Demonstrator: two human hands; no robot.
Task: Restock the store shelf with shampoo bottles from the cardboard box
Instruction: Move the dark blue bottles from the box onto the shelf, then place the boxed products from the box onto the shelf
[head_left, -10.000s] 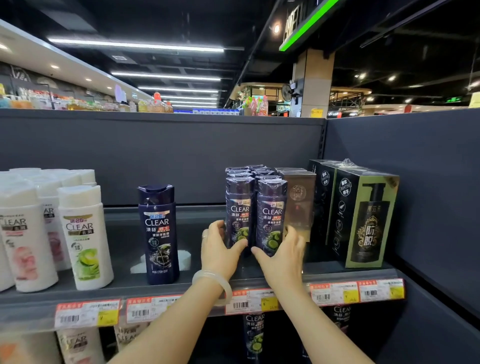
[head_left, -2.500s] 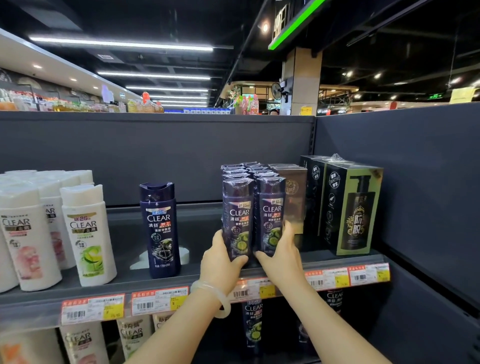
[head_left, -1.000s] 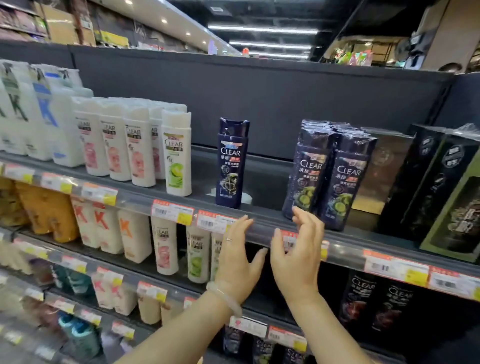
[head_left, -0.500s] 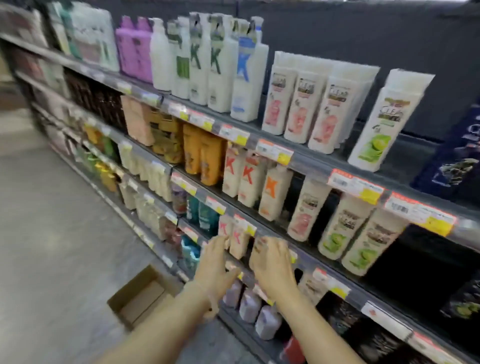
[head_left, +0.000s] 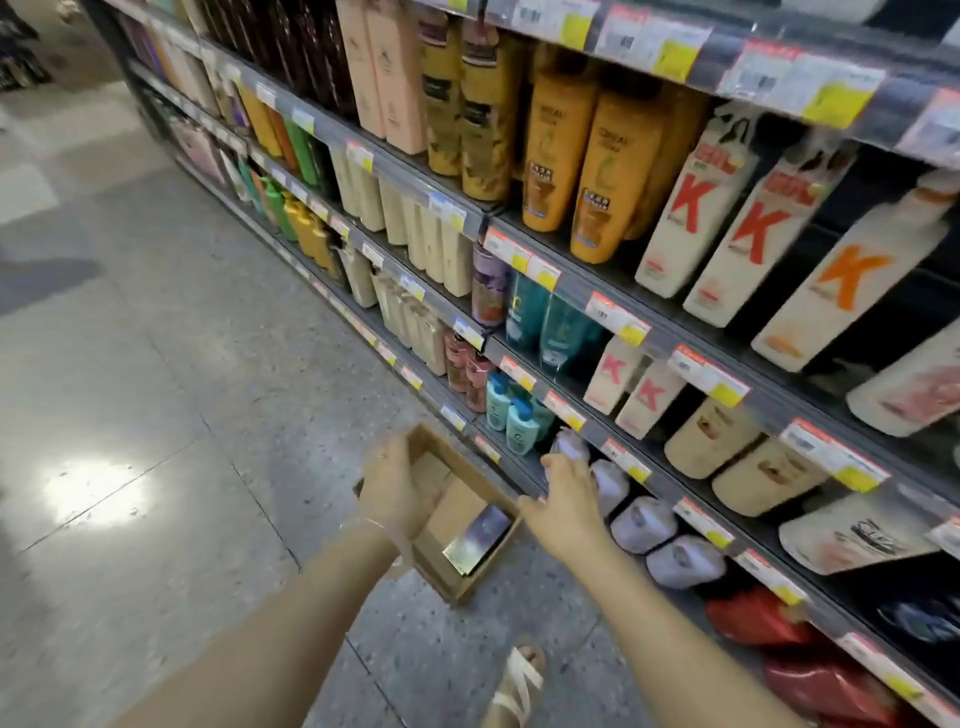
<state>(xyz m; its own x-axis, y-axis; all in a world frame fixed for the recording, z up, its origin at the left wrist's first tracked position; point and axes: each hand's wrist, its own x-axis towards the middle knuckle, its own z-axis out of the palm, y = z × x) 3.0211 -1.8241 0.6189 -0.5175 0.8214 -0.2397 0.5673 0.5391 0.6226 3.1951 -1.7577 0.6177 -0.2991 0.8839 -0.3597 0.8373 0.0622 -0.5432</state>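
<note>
On the floor beside the shelf (head_left: 587, 291) stands the cardboard box (head_left: 457, 577), one dark shampoo bottle (head_left: 479, 538) lying inside. Above it the left hand (head_left: 397, 488) and right hand (head_left: 569, 506) hover, fingers relaxed, holding nothing.

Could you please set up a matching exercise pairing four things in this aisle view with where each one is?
Things:
1. cardboard box
2. dark shampoo pack
3. left hand
4. sandalled foot

Places:
A. lying inside the box
B. on the floor by the bottom shelf
C. at the lower edge of the view, on the floor
D. over the box's left side, fingers relaxed

Pairs: 1-B, 2-A, 3-D, 4-C
</note>
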